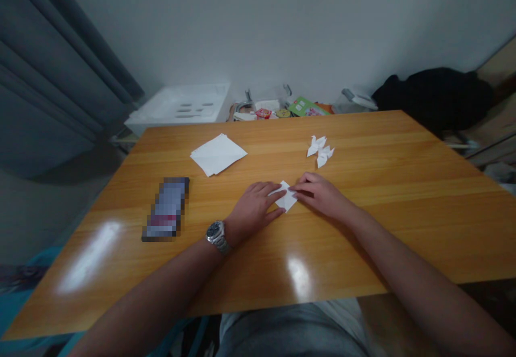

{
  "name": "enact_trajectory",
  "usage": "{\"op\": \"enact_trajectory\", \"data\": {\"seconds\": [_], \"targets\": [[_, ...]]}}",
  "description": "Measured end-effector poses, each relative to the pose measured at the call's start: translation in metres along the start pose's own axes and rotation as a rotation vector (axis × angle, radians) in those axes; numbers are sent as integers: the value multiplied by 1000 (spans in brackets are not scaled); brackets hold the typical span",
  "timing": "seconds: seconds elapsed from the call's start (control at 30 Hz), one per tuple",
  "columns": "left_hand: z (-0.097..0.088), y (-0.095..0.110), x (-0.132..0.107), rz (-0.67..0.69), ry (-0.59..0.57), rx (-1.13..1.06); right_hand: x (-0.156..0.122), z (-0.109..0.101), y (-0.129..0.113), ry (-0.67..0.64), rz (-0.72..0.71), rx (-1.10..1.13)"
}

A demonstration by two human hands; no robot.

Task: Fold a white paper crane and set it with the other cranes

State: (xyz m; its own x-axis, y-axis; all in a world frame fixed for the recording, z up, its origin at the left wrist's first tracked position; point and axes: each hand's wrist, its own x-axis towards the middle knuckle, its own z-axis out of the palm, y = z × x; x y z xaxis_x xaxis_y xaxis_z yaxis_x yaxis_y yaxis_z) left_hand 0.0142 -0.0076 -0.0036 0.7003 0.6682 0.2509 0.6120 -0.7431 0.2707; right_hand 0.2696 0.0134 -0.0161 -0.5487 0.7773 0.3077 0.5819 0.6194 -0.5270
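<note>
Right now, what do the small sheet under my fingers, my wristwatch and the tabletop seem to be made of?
Small sheet: probably paper, white and matte, judging by its crisp edges and lack of shine.
Wristwatch: likely metal, possibly steel; it looks silvery and polished.
Tabletop: glossy varnished wood or wood-look laminate, with streaky grain and bright reflections.

table [403, 185] with phone [167, 209], folded paper [286, 202]
</note>
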Motion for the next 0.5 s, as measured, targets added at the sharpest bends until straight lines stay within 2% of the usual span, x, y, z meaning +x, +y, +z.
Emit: {"op": "enact_trajectory", "data": {"seconds": [0.17,0.3,0.5], "targets": [[0,-2,0,54,39,-46,0,-1,1,-17,19,8],[-2,-3,-2,111,12,-52,0,1,2,-15,28,0],[-7,-5,-4,102,-23,-3,0,1,0,-18,-2,-48]]}}
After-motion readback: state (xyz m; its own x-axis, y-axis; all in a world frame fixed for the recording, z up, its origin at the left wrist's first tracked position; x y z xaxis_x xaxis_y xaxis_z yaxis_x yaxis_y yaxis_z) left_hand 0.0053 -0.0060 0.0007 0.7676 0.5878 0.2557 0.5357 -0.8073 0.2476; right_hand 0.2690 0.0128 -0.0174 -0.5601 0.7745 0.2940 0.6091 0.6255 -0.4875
